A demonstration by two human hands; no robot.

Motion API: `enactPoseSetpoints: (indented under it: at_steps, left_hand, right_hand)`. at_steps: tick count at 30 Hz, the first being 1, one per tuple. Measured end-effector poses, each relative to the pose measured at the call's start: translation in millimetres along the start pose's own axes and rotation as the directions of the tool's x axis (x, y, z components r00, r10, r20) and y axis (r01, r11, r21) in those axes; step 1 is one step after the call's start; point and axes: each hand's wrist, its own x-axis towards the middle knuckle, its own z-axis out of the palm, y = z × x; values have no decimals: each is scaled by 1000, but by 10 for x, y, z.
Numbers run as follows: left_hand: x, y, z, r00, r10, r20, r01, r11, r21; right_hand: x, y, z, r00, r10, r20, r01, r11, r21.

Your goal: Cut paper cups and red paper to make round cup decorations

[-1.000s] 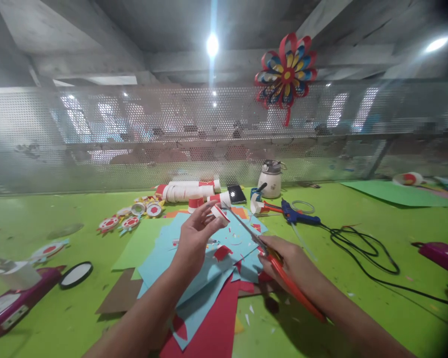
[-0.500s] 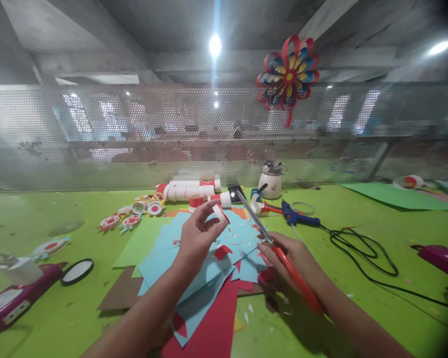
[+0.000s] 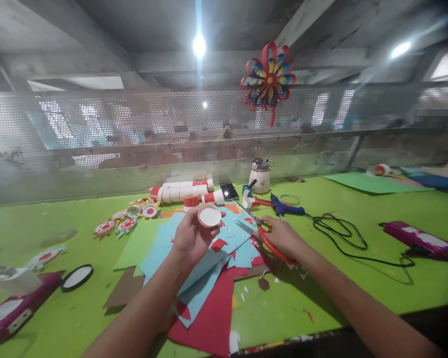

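Note:
My left hand (image 3: 191,235) holds a cut-off paper cup bottom (image 3: 209,216), its round white face turned toward me. In my right hand (image 3: 280,237) is a pair of orange-handled scissors (image 3: 268,239), blades pointing forward and left above the papers. Below both hands lie blue paper sheets (image 3: 160,258), with red paper (image 3: 205,323) under them and small red and white scraps on top. Behind the hands stands a red paper cup (image 3: 190,203), and another red-and-white cup (image 3: 212,197) lies on its side. Finished-looking turtle shapes (image 3: 127,226) made from cup bottoms rest to the left.
Stacked paper cups (image 3: 184,193) lie at the back. A lidded bottle (image 3: 260,178), a blue glue gun (image 3: 287,206) and its black cable (image 3: 336,233) are behind and right. Purple power strips (image 3: 418,238) sit on both sides. A perforated metal screen (image 3: 153,119) borders the green table.
My left hand has turned the cup bottom from edge-on to face-up toward me. My right hand has lowered the scissors, and the whole view has shifted to the right.

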Motion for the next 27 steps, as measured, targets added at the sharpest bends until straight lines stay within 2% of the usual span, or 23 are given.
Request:
enactPoseSetpoints:
  at_steps: [6,11,14,17,22,27]
  left_hand:
    - [-6,29,23,991,-92,-96,87,995,-47]
    - [34,7,7,993,-69,-92,57,991,-120]
    - [64,-14,-30,990,-43,-136,26,992,-125]
    - [65,-33,-56,992,13,-127,-20,998,-56]
    - [31,-67,-50,993,60,-97,-58,998,27]
    - [52,-151,-77,994,99,-56,-90,986,144]
  right_hand:
    - [20,165,-50,989,137,59,-125,977,-172]
    - [-3,209,-43,957,265,116,-212,914,-346]
    - [-10,167,-45,953,271,131,-197,890,-412]
    - [-43,77,-92,970,209,123,-139,895,-424]
    - [-13,-51,-248,999,39,-38,-49,947,-318]
    - [298,40,-342,973,16,-231,-42,993,-107]
